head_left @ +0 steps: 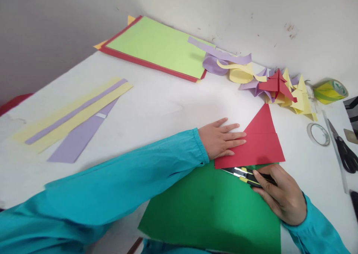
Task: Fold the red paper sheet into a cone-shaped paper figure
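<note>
By the right hand, a yellow-and-black utility knife is gripped by the near edge of the folded red paper, covered by the spread left hand, above a green paper sheet. Fingers are best kept off that edge; rightward room is bounded by black-handled scissors.

Indoor papercraft workspace; home or classroom, can't tell. White table against a scuffed, pale wall. Coloured paper stack, cut strips, folded paper shapes, tape rolls, scissors and box cutter show it.
</note>
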A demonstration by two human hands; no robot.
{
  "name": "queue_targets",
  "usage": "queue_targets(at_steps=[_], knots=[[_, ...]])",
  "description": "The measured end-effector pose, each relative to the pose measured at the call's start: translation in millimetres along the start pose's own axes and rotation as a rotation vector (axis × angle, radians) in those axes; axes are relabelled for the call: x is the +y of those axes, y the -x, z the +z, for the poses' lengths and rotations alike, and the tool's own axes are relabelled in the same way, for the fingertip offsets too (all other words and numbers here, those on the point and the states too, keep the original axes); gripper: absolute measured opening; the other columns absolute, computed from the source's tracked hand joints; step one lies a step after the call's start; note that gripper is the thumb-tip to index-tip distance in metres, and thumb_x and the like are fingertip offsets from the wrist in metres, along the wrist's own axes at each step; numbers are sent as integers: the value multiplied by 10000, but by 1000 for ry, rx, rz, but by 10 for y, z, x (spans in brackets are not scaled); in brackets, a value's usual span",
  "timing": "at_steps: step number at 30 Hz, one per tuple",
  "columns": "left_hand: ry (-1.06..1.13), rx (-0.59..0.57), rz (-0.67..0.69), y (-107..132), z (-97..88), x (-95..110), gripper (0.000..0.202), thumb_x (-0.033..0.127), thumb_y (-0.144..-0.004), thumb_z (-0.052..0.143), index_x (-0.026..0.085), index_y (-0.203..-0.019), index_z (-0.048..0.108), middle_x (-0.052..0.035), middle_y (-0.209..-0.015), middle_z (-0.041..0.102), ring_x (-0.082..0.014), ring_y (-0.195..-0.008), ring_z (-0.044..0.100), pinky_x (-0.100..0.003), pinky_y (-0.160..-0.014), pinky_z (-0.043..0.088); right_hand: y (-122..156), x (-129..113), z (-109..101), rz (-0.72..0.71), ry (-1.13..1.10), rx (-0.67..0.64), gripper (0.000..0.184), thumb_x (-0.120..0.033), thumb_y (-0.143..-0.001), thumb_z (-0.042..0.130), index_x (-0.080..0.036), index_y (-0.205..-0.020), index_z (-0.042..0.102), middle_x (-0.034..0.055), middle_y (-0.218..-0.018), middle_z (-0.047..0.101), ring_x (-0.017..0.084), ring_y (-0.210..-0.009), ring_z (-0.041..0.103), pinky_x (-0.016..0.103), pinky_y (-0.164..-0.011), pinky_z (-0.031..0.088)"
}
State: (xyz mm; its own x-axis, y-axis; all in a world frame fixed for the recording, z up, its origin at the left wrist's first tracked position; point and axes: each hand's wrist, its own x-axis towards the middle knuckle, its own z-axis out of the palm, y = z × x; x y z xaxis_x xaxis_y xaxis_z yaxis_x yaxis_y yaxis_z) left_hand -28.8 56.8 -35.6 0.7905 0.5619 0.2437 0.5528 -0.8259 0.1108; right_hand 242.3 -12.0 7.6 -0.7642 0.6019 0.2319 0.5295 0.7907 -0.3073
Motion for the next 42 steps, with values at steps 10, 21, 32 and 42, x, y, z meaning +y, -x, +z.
queue_targets(at_steps=[10, 21, 32, 42], knots=[[46, -18, -13, -3, 4, 1, 473, 454, -962, 269, 267, -1390, 343, 41, -1467, 337, -191, -1390, 202, -428, -1140, 3, -31, -27, -2, -17, 10, 20, 444, -158, -850, 554, -159, -1289, 484, 129, -942, 573, 221, -839, 547, 355, -658, 481], [50, 15, -3, -2, 9, -2, 471, 455, -960, 274, 261, -1380, 361, 32, -1454, 368, -191, -1382, 224, -434, -1142, 18, -37, -23, 22, -15, 3, 36, 434, -182, -862, 542, -185, -1292, 481, 120, -940, 576, 214, -832, 540, 356, -666, 477], [54, -33, -10, 13, -17, -5, 475, 457, -963, 262, 264, -1390, 343, 36, -1462, 354, -198, -1388, 206, -426, -1140, 7, 14, 21, -189, -4, -225, 94, 478, -166, -832, 590, -221, -1298, 501, 120, -1023, 570, 219, -914, 558, 369, -717, 508], [10, 113, -16, 28, -66, -16, 544, 468, -948, 271, 111, -1335, 409, -150, -1353, 471, -270, -1278, 372, -439, -1058, 275, 381, 1160, -229, 709, 537, 790, 377, -449, -754, 628, -147, -962, 716, 72, -815, 636, 206, -741, 608, 337, -679, 512]])
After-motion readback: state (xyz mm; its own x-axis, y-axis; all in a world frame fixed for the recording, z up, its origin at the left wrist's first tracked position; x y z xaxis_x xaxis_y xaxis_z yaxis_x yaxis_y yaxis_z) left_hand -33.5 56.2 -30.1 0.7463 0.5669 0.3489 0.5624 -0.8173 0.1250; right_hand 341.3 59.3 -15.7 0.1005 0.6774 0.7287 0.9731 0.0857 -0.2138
